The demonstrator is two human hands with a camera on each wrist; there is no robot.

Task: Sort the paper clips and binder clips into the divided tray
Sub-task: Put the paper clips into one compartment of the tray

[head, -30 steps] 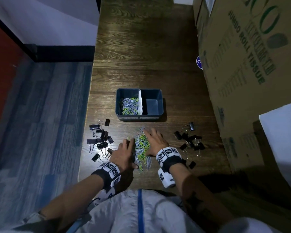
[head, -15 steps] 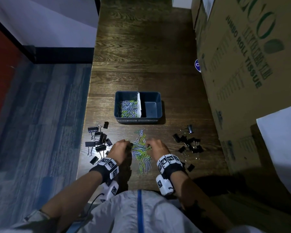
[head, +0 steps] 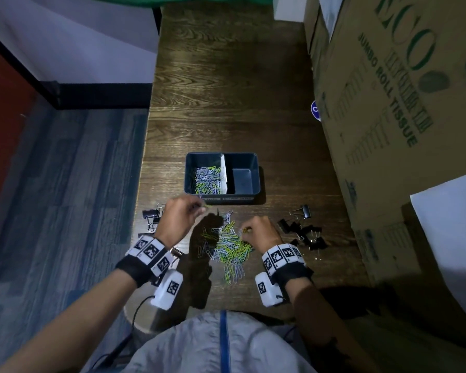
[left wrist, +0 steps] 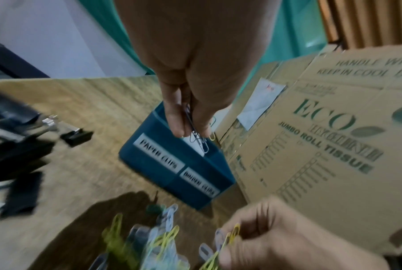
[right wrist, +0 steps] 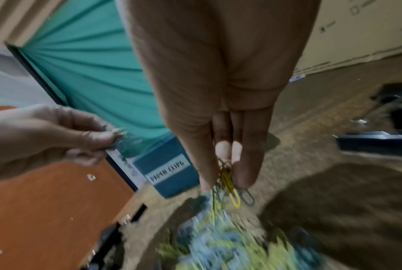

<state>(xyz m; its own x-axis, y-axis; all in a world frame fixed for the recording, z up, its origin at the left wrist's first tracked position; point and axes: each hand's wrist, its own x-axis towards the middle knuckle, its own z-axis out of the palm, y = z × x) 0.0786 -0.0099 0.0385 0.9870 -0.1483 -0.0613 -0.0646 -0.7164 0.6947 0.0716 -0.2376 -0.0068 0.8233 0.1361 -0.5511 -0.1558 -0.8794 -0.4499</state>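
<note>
Left fingers (left wrist: 179,126) pinch a few paper clips, silver and a yellow one, their ends dangling below the fingertips. The left hand (head: 182,215) has come up off the counter (head: 226,103) since a moment ago, when it was down at the loose pile, and now hangs just short of the divided tray (head: 222,196), at the near corner of its left compartment. The right fingers (right wrist: 248,168) are pressed together on their own small bunch, a yellow clip and a dark one sticking out. The right hand (head: 258,231) is lower, over the pile's right edge on the near side of the tray, just lifting clear.

So both hands have gone from raking the heap to carrying from it. I'd say the left load drops first, into the compartment labelled for paper clips, which already holds a bed of silver and green ones. The loose paper clip pile (head: 226,246) lies just in front of the tray and looks thinner, though plenty remain.

The tray's right compartment is bare. Binder clips (head: 304,230) lie in a black cluster near the tray's front right corner, with another cluster (head: 151,215) off its front left corner, partly hidden by the left wrist. None of those has been sorted yet. A big cardboard box (head: 388,117) stands right of the tray.
</note>
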